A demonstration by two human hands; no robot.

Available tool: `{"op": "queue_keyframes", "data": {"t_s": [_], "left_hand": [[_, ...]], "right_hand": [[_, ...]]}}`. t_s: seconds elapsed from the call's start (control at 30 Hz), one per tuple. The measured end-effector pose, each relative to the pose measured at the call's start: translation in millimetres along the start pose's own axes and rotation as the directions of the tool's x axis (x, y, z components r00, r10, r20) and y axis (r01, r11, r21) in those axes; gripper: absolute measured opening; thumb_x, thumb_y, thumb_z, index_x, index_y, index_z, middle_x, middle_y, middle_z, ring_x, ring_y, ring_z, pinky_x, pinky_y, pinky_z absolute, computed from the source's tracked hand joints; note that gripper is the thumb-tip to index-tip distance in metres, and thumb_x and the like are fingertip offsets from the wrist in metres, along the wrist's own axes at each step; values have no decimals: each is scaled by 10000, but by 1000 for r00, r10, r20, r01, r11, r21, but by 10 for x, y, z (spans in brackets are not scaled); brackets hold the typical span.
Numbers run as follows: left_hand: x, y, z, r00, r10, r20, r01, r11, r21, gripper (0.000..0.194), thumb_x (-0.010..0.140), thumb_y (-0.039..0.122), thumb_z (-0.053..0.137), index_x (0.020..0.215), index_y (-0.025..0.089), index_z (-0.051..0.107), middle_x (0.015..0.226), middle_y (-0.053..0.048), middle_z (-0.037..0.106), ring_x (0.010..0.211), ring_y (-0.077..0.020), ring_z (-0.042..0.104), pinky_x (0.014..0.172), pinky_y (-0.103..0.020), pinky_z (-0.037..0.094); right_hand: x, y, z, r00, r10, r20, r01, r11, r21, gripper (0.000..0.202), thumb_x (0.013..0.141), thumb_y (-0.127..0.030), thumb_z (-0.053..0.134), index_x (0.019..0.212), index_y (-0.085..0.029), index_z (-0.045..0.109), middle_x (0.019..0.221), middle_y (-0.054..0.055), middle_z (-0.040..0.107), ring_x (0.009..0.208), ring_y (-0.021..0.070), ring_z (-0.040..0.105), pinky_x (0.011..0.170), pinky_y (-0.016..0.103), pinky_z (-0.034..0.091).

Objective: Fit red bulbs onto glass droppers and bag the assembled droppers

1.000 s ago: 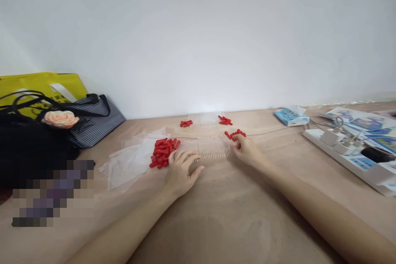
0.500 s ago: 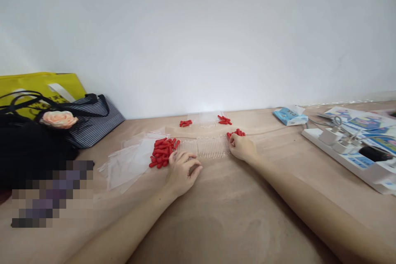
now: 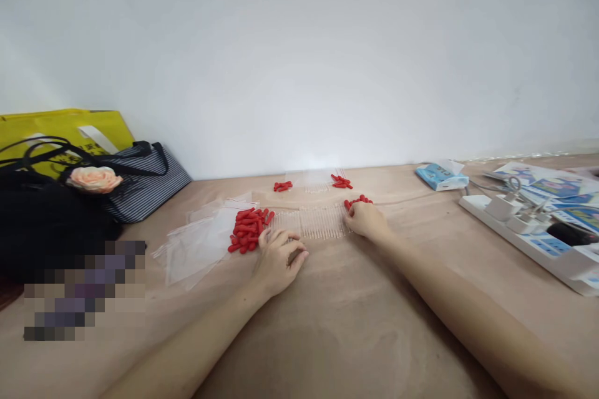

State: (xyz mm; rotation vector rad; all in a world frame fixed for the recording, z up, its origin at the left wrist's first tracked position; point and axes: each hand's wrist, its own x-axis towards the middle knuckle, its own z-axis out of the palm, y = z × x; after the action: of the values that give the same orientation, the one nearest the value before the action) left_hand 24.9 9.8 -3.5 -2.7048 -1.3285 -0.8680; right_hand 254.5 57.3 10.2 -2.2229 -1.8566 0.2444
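A row of thin, clear sticks or tubes [image 3: 322,222] lies side by side on the table, between my two hands. My left hand [image 3: 281,259] rests at the row's left end, palm down, fingers bent and thumb held apart; nothing shows in it. Beside its fingertips is a heap of small red bulb-ended pieces [image 3: 248,229]. At the right end, my right hand [image 3: 367,222] has its fingertips pinched together, and what is between them is hidden. Just behind it sits a smaller group of red pieces [image 3: 359,201].
Clear zip bags [image 3: 196,252] are spread at the left. Farther back lie another clear bag [image 3: 318,179] and two small red clusters [image 3: 282,186]. Striped [image 3: 145,190] and yellow bags stand left; a tissue pack [image 3: 440,176] and power strip [image 3: 528,240] lie right.
The view has shifted slightly. Both hands stay nearly in place; my right fingers have moved a little at the row's right end.
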Motion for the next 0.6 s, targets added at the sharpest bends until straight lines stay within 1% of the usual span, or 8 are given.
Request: {"op": "queue_keyframes", "data": {"t_s": [0.17, 0.27, 0.37, 0.47, 0.53, 0.6], "left_hand": [[4, 28, -2, 1000, -21, 4, 21, 1000, 5, 97, 770, 261, 533, 735, 234, 619, 886, -10, 616, 879, -188, 518, 857, -429, 230], [27, -25, -14, 996, -80, -41, 82, 994, 66, 112, 770, 280, 526, 735, 238, 623, 886, -20, 613, 875, -201, 506, 817, -417, 247], [116, -171, -82, 978, -183, -102, 199, 962, 186, 118, 753, 301, 532, 783, 232, 624, 915, -44, 604, 903, -229, 485, 794, -417, 257], [271, -352, -185, 946, -301, -122, 324, 890, 320, 194, 741, 335, 526, 871, 222, 617, 966, -70, 588, 944, -262, 458, 793, -429, 264], [389, -450, -233, 928, -354, -112, 369, 840, 397, 228, 742, 373, 510, 852, 207, 623, 1017, -89, 566, 973, -281, 436, 799, -437, 266], [500, -515, -244, 916, -393, -77, 383, 805, 453, 268, 732, 410, 506, 830, 192, 626, 1066, -109, 535, 1006, -297, 410, 807, -439, 271]], "right_hand": [[98, -49, -56, 997, 30, 76, -31, 999, 13, 165, 679, -196, 510, 793, -141, 617, 829, 115, 625, 791, 215, 587, 615, 262, 401], [146, -69, -59, 995, 34, 98, -37, 999, 22, 160, 661, -170, 511, 782, -136, 611, 838, 121, 625, 774, 210, 588, 604, 256, 399], [174, -69, -44, 994, 31, 108, -34, 999, 26, 162, 663, -175, 509, 786, -129, 604, 848, 126, 624, 751, 205, 587, 582, 248, 394], [181, -52, -51, 993, 12, 114, -15, 1000, 23, 148, 687, -196, 491, 769, -132, 597, 806, 116, 626, 704, 192, 584, 542, 236, 377], [168, -42, -86, 993, -14, 115, 13, 1000, 15, 154, 718, -214, 461, 737, -137, 593, 754, 103, 626, 672, 184, 579, 524, 231, 361], [129, -44, -140, 992, -58, 116, 58, 998, 7, 190, 749, -226, 425, 701, -141, 588, 707, 92, 622, 645, 175, 574, 521, 229, 350]]}}
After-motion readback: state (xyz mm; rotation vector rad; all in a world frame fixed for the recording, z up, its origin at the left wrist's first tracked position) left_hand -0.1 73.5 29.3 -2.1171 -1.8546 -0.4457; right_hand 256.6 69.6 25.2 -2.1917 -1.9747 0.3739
